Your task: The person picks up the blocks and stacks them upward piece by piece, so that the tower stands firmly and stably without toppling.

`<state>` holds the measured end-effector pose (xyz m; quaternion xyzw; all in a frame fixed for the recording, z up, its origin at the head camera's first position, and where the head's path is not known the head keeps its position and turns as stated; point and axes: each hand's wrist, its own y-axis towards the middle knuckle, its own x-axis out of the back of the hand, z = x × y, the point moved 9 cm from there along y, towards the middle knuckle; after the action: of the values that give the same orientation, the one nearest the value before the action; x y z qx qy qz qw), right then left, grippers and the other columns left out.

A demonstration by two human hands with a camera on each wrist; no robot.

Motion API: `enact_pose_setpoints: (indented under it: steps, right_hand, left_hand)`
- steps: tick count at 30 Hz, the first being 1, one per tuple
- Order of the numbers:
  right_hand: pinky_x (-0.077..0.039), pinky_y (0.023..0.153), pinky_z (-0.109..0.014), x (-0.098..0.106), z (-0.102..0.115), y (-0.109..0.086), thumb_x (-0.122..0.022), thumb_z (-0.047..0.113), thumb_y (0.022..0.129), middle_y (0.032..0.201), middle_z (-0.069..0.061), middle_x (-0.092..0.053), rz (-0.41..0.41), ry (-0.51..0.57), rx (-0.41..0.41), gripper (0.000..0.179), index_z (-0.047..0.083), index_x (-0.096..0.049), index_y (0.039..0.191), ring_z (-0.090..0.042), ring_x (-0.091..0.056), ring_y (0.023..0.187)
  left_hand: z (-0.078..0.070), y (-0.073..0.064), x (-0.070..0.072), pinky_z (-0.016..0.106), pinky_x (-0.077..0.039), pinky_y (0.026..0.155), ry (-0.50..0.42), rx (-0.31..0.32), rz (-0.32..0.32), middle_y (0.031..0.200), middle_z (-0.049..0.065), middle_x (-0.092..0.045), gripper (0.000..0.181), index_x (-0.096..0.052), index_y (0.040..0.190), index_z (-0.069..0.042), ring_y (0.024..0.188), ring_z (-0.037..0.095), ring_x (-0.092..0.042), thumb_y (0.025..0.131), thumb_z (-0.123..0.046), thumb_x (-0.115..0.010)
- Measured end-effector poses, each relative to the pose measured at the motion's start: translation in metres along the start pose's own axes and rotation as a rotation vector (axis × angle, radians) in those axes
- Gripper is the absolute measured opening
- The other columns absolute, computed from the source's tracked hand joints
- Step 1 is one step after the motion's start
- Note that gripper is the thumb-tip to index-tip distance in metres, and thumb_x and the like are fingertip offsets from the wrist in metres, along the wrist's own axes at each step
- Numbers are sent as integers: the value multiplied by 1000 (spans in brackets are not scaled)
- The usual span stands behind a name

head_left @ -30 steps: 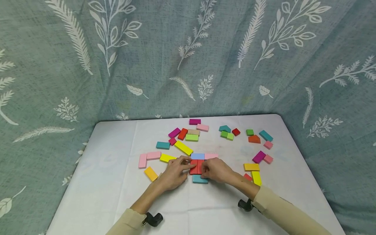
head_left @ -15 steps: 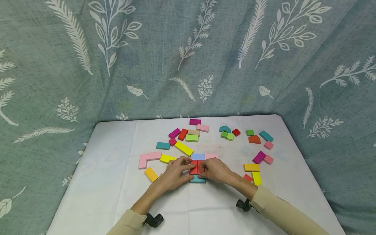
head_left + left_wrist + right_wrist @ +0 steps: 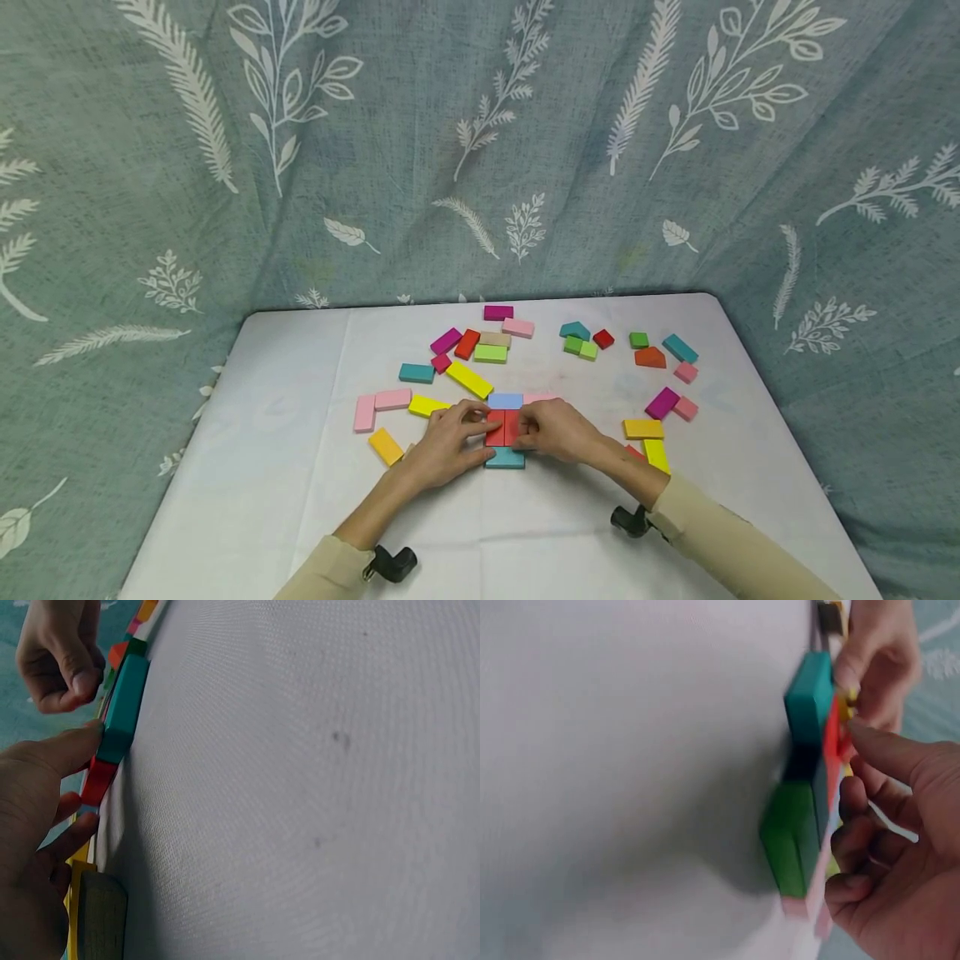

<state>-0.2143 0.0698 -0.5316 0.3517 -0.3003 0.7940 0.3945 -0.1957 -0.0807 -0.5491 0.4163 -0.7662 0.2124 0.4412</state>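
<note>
Two red blocks lie side by side, with a light blue block and a pink block along their far side. Flush with their near edge is a teal block. My left hand rests beside them, thumb against the teal block's left end and a fingertip on the left red block. Over the right red block hovers my right hand, fingers loosely curled and holding nothing visible. A green block in the right wrist view stands right of the teal one, hidden from the head view by this hand.
Yellow, magenta and lime blocks lie behind and left. Pink blocks and an orange block sit left of my left hand. Several more, including a purple block, are scattered right on the white-covered table.
The teal block has slid slightly left, lining up under the red blocks, and my left thumb now touches its end. My right hand has shifted a little off the blocks.
</note>
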Motion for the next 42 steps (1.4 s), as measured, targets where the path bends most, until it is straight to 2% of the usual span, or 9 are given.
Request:
enact_pose_setpoints:
  steps: [5, 12, 17, 22, 27, 30, 34, 39, 42]
  right_hand:
    - [-46, 63, -26, 25, -16, -8, -82, 32, 85, 71, 7, -57, 8, 50, -32, 19, 24, -65, 82, -12, -54, 73]
    - [-50, 70, -30, 65, -51, -32, -80, 23, 88, 85, 7, -62, -6, 95, -73, 13, 20, -72, 98, -15, -56, 83]
    - [-52, 80, -32, 89, -80, -49, -77, 18, 90, 102, 2, -68, 10, 55, -76, 25, 13, -72, 114, -18, -59, 94]
    - [-54, 87, -39, 103, -118, -62, -73, 13, 92, 119, -6, -68, 33, 33, -122, 31, 12, -70, 123, -25, -60, 105]
    - [-55, 85, -42, 113, -153, -72, -72, 8, 91, 120, -13, -65, 28, -44, -145, 35, 9, -70, 126, -28, -58, 101]
    - [-54, 89, -47, 114, -167, -76, -74, 7, 90, 120, -14, -64, 36, -114, -139, 38, 9, -70, 127, -31, -56, 106]
    - [-52, 92, -53, 113, -178, -77, -77, 9, 87, 122, -18, -62, 33, -147, -144, 35, 8, -73, 122, -36, -55, 112]
    - [-51, 91, -54, 116, -184, -77, -79, 9, 86, 117, -18, -63, -11, -149, -159, 22, 8, -77, 108, -35, -56, 105]
    - [-52, 90, -52, 118, -185, -78, -80, 8, 85, 113, -15, -63, -24, -129, -169, 20, 9, -76, 104, -31, -57, 101]
  left_hand:
    - [0, 1, 2, 43, -31, 94, -8, -9, -10, 142, -5, -47, 53, -61, 140, -28, 126, 13, -48, 92, -45, -72]
    - [-2, 0, 2, 44, -32, 95, -32, -20, -7, 143, -4, -47, 53, -61, 141, -28, 128, 13, -47, 92, -45, -72]
    - [-2, -1, 1, 42, -32, 93, -19, -21, -16, 143, -6, -46, 54, -61, 141, -29, 128, 12, -46, 91, -45, -72]
    - [-1, -1, 0, 42, -32, 93, -27, -12, -10, 143, -6, -46, 53, -61, 141, -30, 128, 12, -46, 91, -45, -73]
    - [0, 0, 0, 43, -32, 95, -30, -6, -4, 143, -5, -46, 53, -61, 141, -30, 129, 12, -46, 91, -45, -73]
    - [-1, 0, 0, 43, -32, 95, -30, -8, 0, 143, -5, -46, 54, -60, 141, -30, 128, 12, -46, 91, -45, -72]
    - [-3, 0, 0, 44, -32, 94, -25, -13, 3, 143, -5, -46, 54, -60, 141, -29, 128, 13, -46, 91, -45, -72]
    - [-4, -1, 2, 44, -32, 95, -17, -18, -8, 143, -4, -46, 54, -60, 141, -29, 129, 14, -46, 91, -44, -73]
    - [-4, -1, 3, 44, -32, 96, -23, -15, -7, 142, -3, -47, 54, -60, 141, -28, 129, 14, -46, 91, -44, -73]
